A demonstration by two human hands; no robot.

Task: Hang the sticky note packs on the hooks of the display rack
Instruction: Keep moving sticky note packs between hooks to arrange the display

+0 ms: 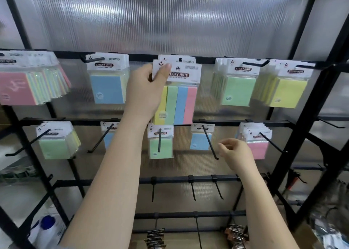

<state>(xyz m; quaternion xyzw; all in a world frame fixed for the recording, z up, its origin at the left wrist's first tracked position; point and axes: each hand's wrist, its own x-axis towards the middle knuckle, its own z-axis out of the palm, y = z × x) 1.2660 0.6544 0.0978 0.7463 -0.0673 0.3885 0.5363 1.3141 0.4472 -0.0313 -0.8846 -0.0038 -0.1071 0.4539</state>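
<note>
My left hand pinches the white header card of a four-colour sticky note pack with yellow, green, blue and pink strips, held at the middle hook of the top rail, where other packs hang behind it. My right hand hovers lower, empty, fingers loosely curled, beside a bare-ended hook on the second rail. The black display rack carries many packs: blue, green, yellow and a pink fan on top.
The second rail holds green, small green, blue and pink packs. Lower rails have bare hooks. Dark packets hang near the bottom. A bottle with a blue cap stands at lower left.
</note>
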